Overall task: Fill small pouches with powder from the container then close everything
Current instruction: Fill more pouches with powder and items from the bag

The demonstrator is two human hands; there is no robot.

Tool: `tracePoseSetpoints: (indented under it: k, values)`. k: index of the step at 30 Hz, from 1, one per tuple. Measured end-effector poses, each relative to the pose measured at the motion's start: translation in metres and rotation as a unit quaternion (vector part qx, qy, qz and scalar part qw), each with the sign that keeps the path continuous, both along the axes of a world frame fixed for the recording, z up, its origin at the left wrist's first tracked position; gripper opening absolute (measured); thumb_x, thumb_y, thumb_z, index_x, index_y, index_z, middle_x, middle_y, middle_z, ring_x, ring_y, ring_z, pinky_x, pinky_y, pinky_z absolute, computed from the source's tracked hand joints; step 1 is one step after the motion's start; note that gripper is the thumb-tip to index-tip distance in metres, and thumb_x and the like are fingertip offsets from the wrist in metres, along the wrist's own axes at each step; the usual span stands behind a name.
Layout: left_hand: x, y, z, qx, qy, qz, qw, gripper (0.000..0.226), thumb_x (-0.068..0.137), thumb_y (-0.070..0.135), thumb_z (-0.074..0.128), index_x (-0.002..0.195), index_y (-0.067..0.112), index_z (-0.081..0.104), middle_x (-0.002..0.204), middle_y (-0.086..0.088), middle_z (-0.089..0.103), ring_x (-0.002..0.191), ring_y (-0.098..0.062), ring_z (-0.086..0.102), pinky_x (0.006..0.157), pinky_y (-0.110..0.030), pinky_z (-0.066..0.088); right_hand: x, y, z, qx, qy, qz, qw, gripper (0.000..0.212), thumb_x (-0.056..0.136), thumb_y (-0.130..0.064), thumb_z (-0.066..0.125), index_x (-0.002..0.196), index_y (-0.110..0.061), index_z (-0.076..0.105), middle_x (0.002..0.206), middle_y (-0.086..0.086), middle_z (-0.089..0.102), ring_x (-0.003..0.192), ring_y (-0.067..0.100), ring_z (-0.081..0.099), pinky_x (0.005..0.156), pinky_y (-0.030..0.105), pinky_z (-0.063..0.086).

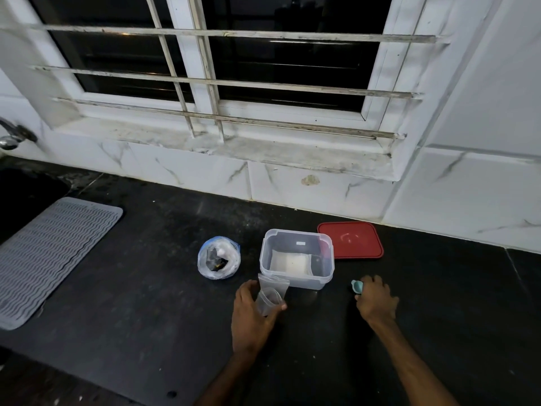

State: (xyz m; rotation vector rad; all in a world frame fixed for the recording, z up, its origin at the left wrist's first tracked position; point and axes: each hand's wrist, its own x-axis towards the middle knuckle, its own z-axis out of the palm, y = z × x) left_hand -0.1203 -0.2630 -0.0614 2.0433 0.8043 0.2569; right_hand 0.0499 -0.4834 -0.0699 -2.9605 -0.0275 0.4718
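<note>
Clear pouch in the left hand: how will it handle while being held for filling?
Likely floppy: the small clear pouch is thin film, creased and sagging in the left hand. Probably very light, since it looks empty. May be slick, being glossy plastic.

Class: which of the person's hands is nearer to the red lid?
Right. The right hand, gripping a teal object, is in front of the red lid; the left hand, holding a pouch, is farther left, before the container.
</note>
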Motion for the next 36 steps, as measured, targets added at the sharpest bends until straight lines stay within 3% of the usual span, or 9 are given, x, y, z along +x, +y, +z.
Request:
tracePoseSetpoints:
  k: [3, 6, 13, 18, 21, 25, 28, 32, 36]
  values:
    - [-0.002, 0.0, 0.002, 0.011, -0.002, -0.004, 1.0, 0.094, 0.064, 0.057, 0.08, 0.14, 0.028, 0.034, 0.142, 0.009, 0.042, 0.125, -0.008, 0.047, 0.101, -0.033, 0.048, 0.003, -0.004, -0.003, 0.014, -0.023, 0.007, 1.0, 0.026, 0.087, -0.025, 0.065, 0.112, -0.022, 0.056, 0.118, 0.001, 0.058, 0.111, 0.023, 0.055, 0.091, 0.044, 0.042]
    - [-0.005, 0.001, 0.007, 0.024, -0.009, -0.011, 1.0, 0.094, 0.066, 0.063, 0.075, 0.142, 0.027, 0.033, 0.145, 0.009, 0.04, 0.128, -0.008, 0.045, 0.102, -0.032, 0.047, 0.005, -0.006, -0.001, 0.088, -0.055, -0.01, 0.995, 0.016, 0.089, -0.026, 0.064, 0.102, -0.02, 0.056, 0.106, 0.002, 0.063, 0.1, 0.024, 0.06, 0.087, 0.042, 0.044]
    - [-0.003, 0.018, 0.016, 0.074, -0.029, 0.0, 0.997, 0.074, 0.082, 0.063, 0.06, 0.141, 0.025, 0.036, 0.144, 0.006, 0.041, 0.129, -0.01, 0.044, 0.103, -0.038, 0.047, 0.012, 0.007, 0.041, 0.268, -0.156, -0.076, 0.948, 0.031, 0.091, -0.032, 0.065, 0.111, -0.01, 0.058, 0.084, 0.006, 0.068, 0.073, 0.024, 0.063, 0.06, 0.03, 0.042]
    - [-0.003, 0.029, 0.016, 0.084, -0.042, 0.007, 0.996, 0.063, 0.085, 0.056, 0.061, 0.135, 0.024, 0.041, 0.137, 0.006, 0.046, 0.125, -0.01, 0.047, 0.101, -0.034, 0.047, 0.011, 0.029, 0.06, 0.347, -0.167, -0.068, 0.92, 0.031, 0.087, -0.038, 0.069, 0.111, -0.02, 0.06, 0.081, -0.002, 0.07, 0.069, 0.021, 0.069, 0.068, 0.039, 0.056]
    - [-0.004, 0.04, 0.018, 0.083, -0.038, 0.013, 0.996, 0.066, 0.087, 0.054, 0.06, 0.139, 0.02, 0.04, 0.142, 0.003, 0.044, 0.129, -0.012, 0.044, 0.103, -0.031, 0.043, 0.009, 0.045, 0.07, 0.448, -0.152, -0.063, 0.879, 0.028, 0.087, -0.025, 0.072, 0.112, -0.017, 0.062, 0.086, -0.006, 0.07, 0.067, 0.012, 0.068, 0.063, 0.036, 0.058]
    - [-0.003, 0.064, 0.02, 0.086, -0.04, 0.063, 0.993, 0.056, 0.091, 0.042, 0.06, 0.136, 0.017, 0.041, 0.14, -0.002, 0.044, 0.128, -0.019, 0.046, 0.1, -0.034, 0.042, -0.002, 0.077, 0.078, 0.519, -0.094, 0.001, 0.85, 0.032, 0.09, 0.003, 0.06, 0.12, -0.01, 0.062, 0.095, -0.002, 0.071, 0.072, 0.004, 0.067, 0.057, 0.017, 0.052]
    - [-0.004, 0.092, 0.017, 0.08, -0.05, 0.151, 0.984, 0.046, 0.091, 0.032, 0.063, 0.129, 0.016, 0.045, 0.132, -0.004, 0.048, 0.122, -0.021, 0.05, 0.095, -0.037, 0.046, -0.023, 0.115, 0.086, 0.522, -0.051, 0.056, 0.849, 0.028, 0.089, 0.008, 0.06, 0.107, -0.012, 0.066, 0.103, 0.0, 0.071, 0.071, 0.006, 0.069, 0.063, 0.019, 0.054]
    - [-0.004, 0.127, 0.01, 0.024, -0.005, 0.224, 0.974, 0.053, 0.089, 0.037, 0.065, 0.132, 0.011, 0.046, 0.136, -0.012, 0.047, 0.127, -0.028, 0.046, 0.099, -0.044, 0.043, -0.058, 0.178, 0.088, 0.489, -0.019, 0.119, 0.864, 0.011, 0.087, -0.01, 0.071, 0.082, -0.015, 0.062, 0.073, 0.0, 0.072, 0.058, 0.006, 0.067, 0.058, 0.029, 0.058]
    - [0.005, 0.154, -0.004, -0.049, 0.08, 0.205, 0.974, 0.07, 0.085, 0.052, 0.064, 0.136, 0.008, 0.043, 0.14, -0.017, 0.042, 0.129, -0.032, 0.043, 0.103, -0.046, 0.041, -0.079, 0.241, 0.08, 0.272, -0.081, 0.237, 0.929, 0.011, 0.09, -0.031, 0.066, 0.092, -0.02, 0.067, 0.086, -0.001, 0.073, 0.078, 0.015, 0.069, 0.067, 0.03, 0.053]
